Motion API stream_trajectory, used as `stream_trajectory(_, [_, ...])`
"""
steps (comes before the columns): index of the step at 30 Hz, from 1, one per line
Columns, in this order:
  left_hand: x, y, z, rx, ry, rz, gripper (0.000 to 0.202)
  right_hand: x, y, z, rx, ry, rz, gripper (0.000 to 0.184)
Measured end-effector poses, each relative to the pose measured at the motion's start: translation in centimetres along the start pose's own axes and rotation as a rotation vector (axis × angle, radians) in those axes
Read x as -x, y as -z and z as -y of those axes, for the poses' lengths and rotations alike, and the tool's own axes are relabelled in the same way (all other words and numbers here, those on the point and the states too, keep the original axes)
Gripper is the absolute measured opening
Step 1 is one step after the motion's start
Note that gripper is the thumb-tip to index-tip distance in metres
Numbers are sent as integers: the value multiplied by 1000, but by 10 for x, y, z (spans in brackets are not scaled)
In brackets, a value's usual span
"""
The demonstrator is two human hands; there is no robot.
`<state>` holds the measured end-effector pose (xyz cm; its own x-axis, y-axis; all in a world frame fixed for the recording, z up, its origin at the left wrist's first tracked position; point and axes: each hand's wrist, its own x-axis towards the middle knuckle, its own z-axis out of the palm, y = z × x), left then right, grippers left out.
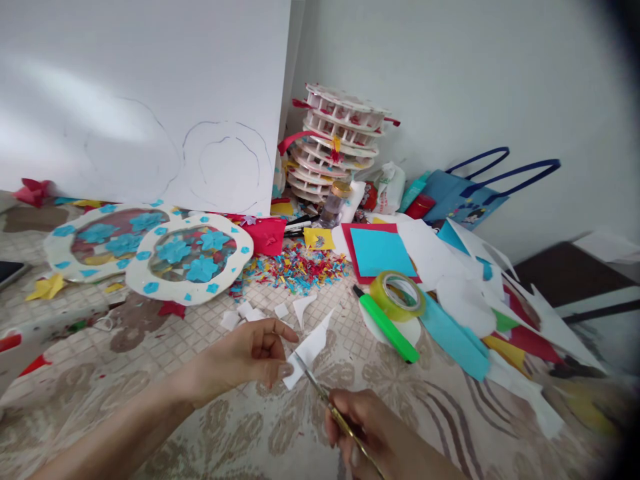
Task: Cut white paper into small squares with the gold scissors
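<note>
My left hand (257, 353) is closed, pinching a pointed white paper piece (313, 341) between thumb and fingers above the patterned tablecloth. My right hand (367, 417) grips scissors (325, 398) with gold-toned metal, their blades lying against the paper near my left fingertips. Small cut white paper bits (281, 311) lie just beyond my left hand. Farther off, two white wavy-edged rings (233, 283) overlap, decorated with blue paper flowers (203, 268).
Shredded coloured paper (305, 270) is heaped mid-table. To the right are a green marker (387, 330), a tape roll (399, 295) and blue paper (384, 252). Behind stand a tiered white structure (336, 150), a lidded jar (334, 205), a white board (150, 100) and a blue bag (457, 200).
</note>
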<state>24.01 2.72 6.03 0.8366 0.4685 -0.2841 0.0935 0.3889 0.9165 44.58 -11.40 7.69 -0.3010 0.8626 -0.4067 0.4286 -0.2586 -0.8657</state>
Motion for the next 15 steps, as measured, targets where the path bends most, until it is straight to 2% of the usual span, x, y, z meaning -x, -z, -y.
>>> stream_trajectory(7, [0,0,1,-48,49,13,29,-1,3,5,15,-12,67,29])
stream_trajectory(15, [1,-2,-3,-12,73,35,28,0,8,18,-38,-38,123,58])
